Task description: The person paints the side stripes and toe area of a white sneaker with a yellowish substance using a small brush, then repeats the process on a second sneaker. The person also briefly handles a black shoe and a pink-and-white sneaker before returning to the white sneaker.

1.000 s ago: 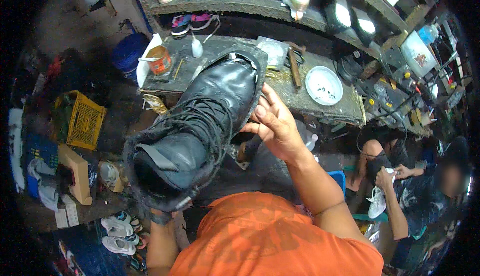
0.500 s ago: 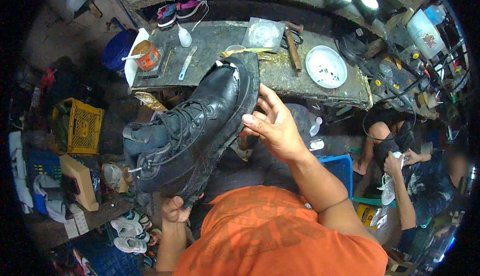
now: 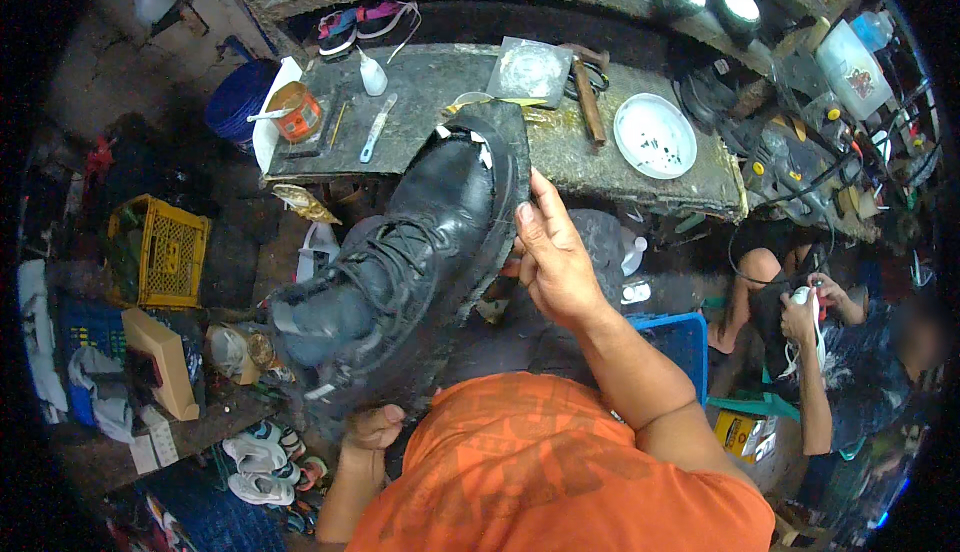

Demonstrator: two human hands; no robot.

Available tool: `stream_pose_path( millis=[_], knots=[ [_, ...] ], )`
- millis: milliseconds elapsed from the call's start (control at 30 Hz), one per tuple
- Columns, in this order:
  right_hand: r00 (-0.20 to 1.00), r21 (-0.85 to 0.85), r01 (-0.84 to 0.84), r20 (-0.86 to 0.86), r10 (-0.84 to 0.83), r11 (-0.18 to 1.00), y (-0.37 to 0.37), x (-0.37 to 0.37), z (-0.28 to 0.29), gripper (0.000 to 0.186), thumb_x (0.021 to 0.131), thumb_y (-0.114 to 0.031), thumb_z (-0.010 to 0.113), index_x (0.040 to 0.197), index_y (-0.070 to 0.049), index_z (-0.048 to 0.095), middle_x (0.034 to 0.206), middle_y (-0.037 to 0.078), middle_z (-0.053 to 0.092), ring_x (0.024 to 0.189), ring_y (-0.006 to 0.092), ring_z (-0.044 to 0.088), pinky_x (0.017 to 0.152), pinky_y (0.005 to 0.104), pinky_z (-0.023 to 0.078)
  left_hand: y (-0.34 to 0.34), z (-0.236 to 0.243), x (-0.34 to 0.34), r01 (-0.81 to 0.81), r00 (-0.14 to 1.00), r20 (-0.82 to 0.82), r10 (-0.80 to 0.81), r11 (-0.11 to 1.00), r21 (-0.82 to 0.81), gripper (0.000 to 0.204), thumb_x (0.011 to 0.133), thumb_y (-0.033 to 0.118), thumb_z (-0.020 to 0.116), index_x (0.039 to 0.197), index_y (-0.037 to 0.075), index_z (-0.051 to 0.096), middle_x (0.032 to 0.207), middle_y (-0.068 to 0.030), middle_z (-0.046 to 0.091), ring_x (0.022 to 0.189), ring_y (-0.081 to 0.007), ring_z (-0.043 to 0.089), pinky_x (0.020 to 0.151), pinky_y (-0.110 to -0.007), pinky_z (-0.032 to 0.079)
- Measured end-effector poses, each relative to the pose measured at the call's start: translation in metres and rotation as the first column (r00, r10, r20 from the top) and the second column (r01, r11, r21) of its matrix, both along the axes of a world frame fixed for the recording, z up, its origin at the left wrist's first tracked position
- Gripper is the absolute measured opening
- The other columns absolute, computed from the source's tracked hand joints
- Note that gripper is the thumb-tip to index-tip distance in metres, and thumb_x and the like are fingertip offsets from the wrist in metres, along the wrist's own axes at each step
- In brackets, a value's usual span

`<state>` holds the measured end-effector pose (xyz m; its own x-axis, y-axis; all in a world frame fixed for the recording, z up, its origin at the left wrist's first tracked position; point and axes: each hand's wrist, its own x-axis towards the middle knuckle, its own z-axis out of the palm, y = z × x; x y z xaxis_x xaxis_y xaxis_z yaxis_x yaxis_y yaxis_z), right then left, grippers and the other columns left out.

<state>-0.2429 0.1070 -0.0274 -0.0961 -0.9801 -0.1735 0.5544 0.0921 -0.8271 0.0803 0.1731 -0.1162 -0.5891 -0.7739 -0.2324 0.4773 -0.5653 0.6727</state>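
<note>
The black boot (image 3: 405, 227) is in the air, tilted, between the person and the surface (image 3: 425, 74). The right hand's (image 3: 555, 252) fingers are bent round the sole edge near the toe; the left hand's (image 3: 374, 426) are curled by the heel, their grip unclear. It looks heavy: stiff sole, softer ankle, smooth, likely slippery toe. The sole edges should give the surest hold.

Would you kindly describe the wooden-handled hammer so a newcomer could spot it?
Beyond the laced black leather boot stretches a long, worn workbench. On its right half, between a square cloudy sheet and a round white bowl, lies the hammer. Its straight brown wooden handle sets it apart from those paler neighbours.
</note>
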Motion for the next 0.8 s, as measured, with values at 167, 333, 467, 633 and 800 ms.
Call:
stream_pose_path(
  millis=[167,333,467,633,800],
  knots=[
    [0.981,-0.059,0.112,0.166,-0.101,0.992,-0.005,0.002,-0.01,0.056,0.11,-0.027,0.042,0.159,-0.009,0.022,0.148,0.009,0.049,0.13,0.0236,0.053,0.103,0.0401,0.05,0.006,0.005,-0.035,0.169,0.933,0.359,-0.01,0.894,-0.415,0.095,0.077,0.009,0.081,0.15,0.017,0.021,0.149,-0.0164,0.05,0.132,-0.0356,0.053,0.11,-0.061,0.04],
    [0.974,-0.045,0.148,0.181,-0.137,0.988,-0.017,-0.015,-0.023,0.052,0.111,-0.022,0.039,0.157,-0.004,0.025,0.147,0.011,0.049,0.132,0.0221,0.051,0.111,0.0397,0.043,0.008,0.022,-0.058,0.297,0.907,0.421,-0.011,0.727,-0.619,0.12,0.077,-0.001,0.08,0.151,0.021,-0.011,0.148,-0.0174,0.05,0.133,-0.0325,0.052,0.112,-0.051,0.039],
    [0.991,-0.026,0.04,0.129,-0.036,0.999,-0.028,-0.026,-0.021,0.046,0.111,-0.02,0.034,0.153,-0.001,0.032,0.145,0.012,0.052,0.13,0.0213,0.053,0.113,0.0377,0.041,0.004,0.028,-0.058,0.299,0.936,0.324,-0.135,0.789,-0.537,0.142,0.076,-0.01,0.079,0.152,0.024,-0.036,0.148,-0.0181,0.05,0.133,-0.03,0.052,0.113,-0.044,0.038],
    [1.0,-0.016,0.009,-0.015,-0.01,1.0,-0.021,-0.027,-0.01,0.042,0.111,-0.02,0.036,0.147,-0.001,0.042,0.139,0.01,0.057,0.127,0.0207,0.056,0.11,0.0363,0.043,0.006,0.027,-0.054,0.231,0.971,0.108,-0.212,0.947,-0.223,0.132,0.079,-0.009,0.078,0.158,0.019,-0.024,0.143,-0.0188,0.055,0.127,-0.0268,0.057,0.111,-0.042,0.04],
    [0.999,0.03,0.023,0.042,-0.025,0.999,-0.016,-0.028,-0.021,0.043,0.109,-0.019,0.04,0.149,-0.001,0.042,0.142,0.009,0.055,0.125,0.0194,0.056,0.109,0.0346,0.045,0.01,0.025,-0.054,0.25,0.96,0.209,-0.185,0.904,-0.347,0.123,0.079,-0.008,0.08,0.162,0.014,-0.009,0.146,-0.0171,0.052,0.128,-0.0251,0.056,0.109,-0.041,0.043]
  ],
)
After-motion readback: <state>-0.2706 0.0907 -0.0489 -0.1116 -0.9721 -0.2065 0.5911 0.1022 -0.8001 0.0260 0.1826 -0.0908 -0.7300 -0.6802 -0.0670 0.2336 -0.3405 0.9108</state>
